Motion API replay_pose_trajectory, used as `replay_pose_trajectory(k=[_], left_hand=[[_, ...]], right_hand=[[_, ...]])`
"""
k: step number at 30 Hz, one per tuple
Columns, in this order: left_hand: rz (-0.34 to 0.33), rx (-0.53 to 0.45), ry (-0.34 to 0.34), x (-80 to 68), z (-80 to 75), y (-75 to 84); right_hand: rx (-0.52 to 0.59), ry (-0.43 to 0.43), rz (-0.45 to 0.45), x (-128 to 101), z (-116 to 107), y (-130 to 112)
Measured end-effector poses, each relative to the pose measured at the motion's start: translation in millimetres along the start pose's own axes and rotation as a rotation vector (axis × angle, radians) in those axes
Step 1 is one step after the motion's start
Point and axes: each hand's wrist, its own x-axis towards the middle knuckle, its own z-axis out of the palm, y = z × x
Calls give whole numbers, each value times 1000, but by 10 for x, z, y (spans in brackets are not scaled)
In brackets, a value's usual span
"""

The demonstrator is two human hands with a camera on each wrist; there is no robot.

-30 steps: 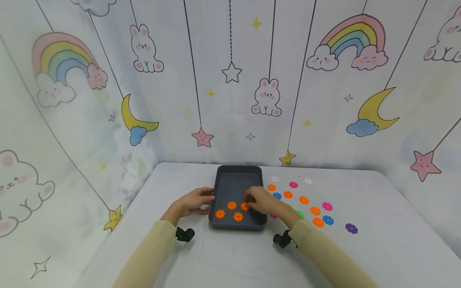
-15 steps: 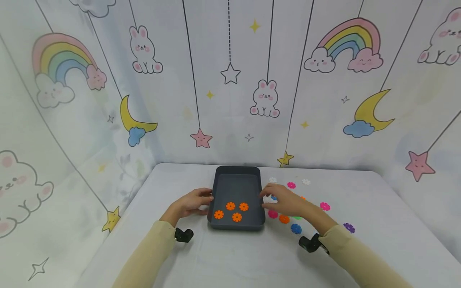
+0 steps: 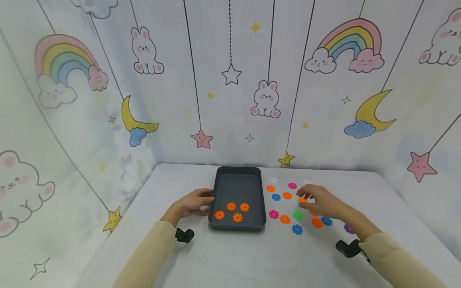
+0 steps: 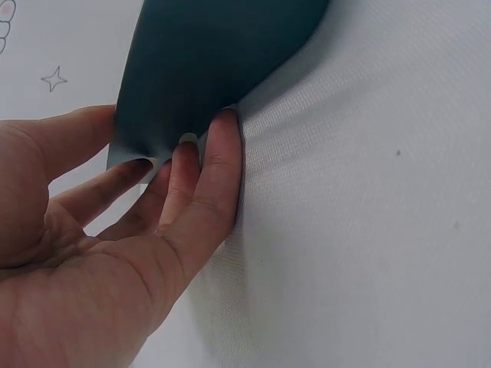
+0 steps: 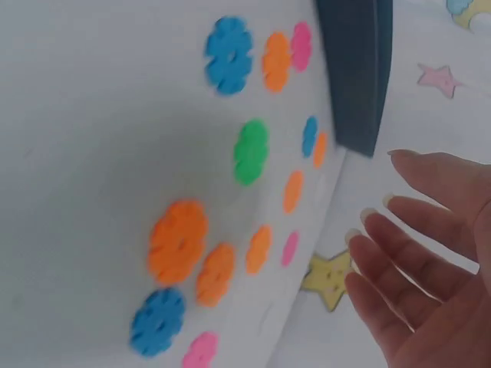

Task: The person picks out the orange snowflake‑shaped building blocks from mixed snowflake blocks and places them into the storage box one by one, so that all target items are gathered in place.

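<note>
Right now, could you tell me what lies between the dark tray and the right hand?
In the head view, a blue flower disc and an orange flower disc lie there.

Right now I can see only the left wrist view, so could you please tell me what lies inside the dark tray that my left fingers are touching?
Observer: Four orange flower discs lie in the near half of the tray.
Operator: Thank you. Where is the right hand?
Observer: The right hand is over the loose discs on the table, right of the tray, with straight fingers and nothing held.
Operator: Which colours lie out there?
Observer: Several are orange, others blue, pink and white, and there is a single green disc.
</note>
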Motion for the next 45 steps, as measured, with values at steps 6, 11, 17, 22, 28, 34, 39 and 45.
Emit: replay_pose_trajectory(k=[6,11,17,22,28,34,39,45], left_hand=[[-1,0,-2,0,10,23],[-3,-3,-3,14,3,31],[-2,1,-20,6,2,41],[3,9,-24,-6,1,32],[6,-1,-14,14,1,5],[0,-7,-6,25,3,-3],[-6,-8,-3,19,1,-2],[-3,-1,-5,9,-2,-1]], right_hand=[[-27,40,56,-185,-12,324],[-19,56,102,-277,2,486],[17,21,150,-339,36,597],[33,10,153,-350,70,671],[70,5,180,-344,115,692],[71,8,196,-326,150,705],[72,8,209,-315,161,711],[79,-2,226,-293,167,717]])
